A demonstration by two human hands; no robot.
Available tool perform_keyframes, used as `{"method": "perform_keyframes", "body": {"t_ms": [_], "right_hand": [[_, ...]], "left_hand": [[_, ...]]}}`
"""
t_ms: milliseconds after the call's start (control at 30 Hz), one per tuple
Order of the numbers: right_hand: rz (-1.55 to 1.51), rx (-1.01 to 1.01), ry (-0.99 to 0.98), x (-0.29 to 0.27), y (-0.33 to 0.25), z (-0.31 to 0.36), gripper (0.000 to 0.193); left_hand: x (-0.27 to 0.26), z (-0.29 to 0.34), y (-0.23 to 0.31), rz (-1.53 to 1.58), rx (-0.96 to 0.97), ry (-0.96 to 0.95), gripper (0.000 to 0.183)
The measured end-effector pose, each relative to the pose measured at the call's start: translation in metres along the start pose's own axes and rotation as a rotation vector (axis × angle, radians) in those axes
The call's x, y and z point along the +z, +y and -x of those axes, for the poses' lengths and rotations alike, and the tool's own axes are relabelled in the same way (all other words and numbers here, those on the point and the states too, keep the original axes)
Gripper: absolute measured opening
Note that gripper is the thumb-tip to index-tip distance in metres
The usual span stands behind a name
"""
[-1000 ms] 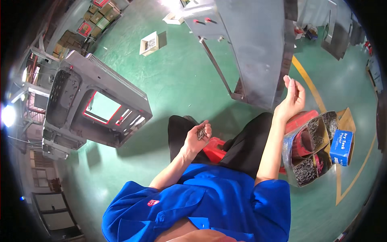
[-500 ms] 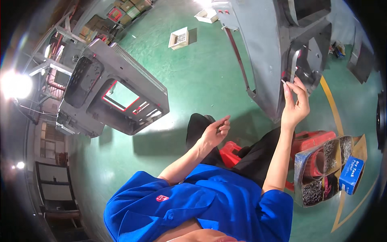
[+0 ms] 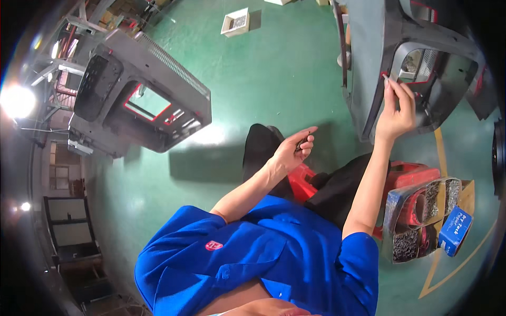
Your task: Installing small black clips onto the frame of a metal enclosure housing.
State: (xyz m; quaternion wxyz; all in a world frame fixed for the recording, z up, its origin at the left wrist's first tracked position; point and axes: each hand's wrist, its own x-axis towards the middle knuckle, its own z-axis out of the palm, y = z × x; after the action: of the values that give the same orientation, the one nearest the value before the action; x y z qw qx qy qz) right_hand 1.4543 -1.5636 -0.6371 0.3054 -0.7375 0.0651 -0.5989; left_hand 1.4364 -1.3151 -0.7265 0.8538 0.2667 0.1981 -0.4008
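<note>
My left hand (image 3: 294, 149) is cupped palm-up over my lap, holding a few small dark screws (image 3: 301, 144). My right hand (image 3: 396, 108) is raised, pinching a small screw (image 3: 386, 77) between thumb and fingers against the red-edged opening of a grey metal panel (image 3: 369, 58) in front of me. I sit on a low red stool (image 3: 406, 176), in a blue shirt and dark trousers.
A second grey vented housing (image 3: 142, 100) with a red-rimmed window stands at my left on the green floor. A tray of dark screws (image 3: 416, 218) with a blue box (image 3: 456, 229) lies at my right. A small white box (image 3: 235, 21) sits far ahead.
My right hand rose and reached forward to the panel's opening with a screw. My view tilted, bringing the panel and left housing closer. My left hand stayed cupped.
</note>
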Motion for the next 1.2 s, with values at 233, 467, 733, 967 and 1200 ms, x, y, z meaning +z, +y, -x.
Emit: {"method": "perform_keyframes", "body": {"t_ms": [233,467,733,967,1200], "right_hand": [[0.074,-0.212,-0.132,0.029,-0.005,-0.007,0.012],[-0.044,-0.280,-0.285,0.082,0.004,-0.004,0.014],[-0.067,-0.203,-0.587,0.066,-0.065,0.061,0.020],[-0.179,0.659,-0.885,0.038,-0.047,0.162,0.020],[0.227,0.048,-1.116,0.039,0.011,0.190,0.044]], "left_hand": [[-0.031,0.008,0.007,-0.021,0.042,-0.055,0.035],[-0.043,0.005,0.007,-0.077,0.099,0.043,0.018],[-0.070,-0.003,0.018,-0.223,0.137,-0.119,0.026],[-0.066,-0.007,0.038,-0.463,0.310,0.038,0.028],[-0.092,-0.029,0.034,-0.001,0.389,0.057,0.025]]}}
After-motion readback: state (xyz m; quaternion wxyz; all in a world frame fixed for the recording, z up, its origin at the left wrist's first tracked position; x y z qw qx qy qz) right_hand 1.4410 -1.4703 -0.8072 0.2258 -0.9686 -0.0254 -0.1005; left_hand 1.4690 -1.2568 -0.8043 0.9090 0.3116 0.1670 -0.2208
